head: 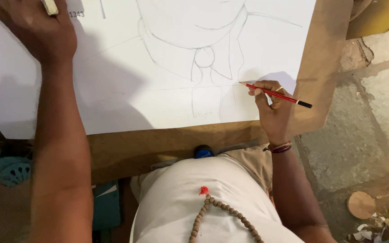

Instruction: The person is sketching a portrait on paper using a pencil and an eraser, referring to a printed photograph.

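A large white sheet of paper [136, 90] lies on a brown drawing board [176, 144], with a faint pencil sketch of a collar and tie on it. My right hand [272, 108] grips a red pencil [275, 93]; its tip touches the paper at a line right of the tie. My left hand [37, 29] presses flat on the sheet's upper left and holds a small pale eraser [49, 6] between its fingers.
The board rests against my lap; a blue cap [203, 152] peeks out under its near edge. A wooden bead necklace [221, 216] hangs on my white shirt. Stone floor [374, 126] with paper scraps lies to the right, and a teal object [10, 168] to the left.
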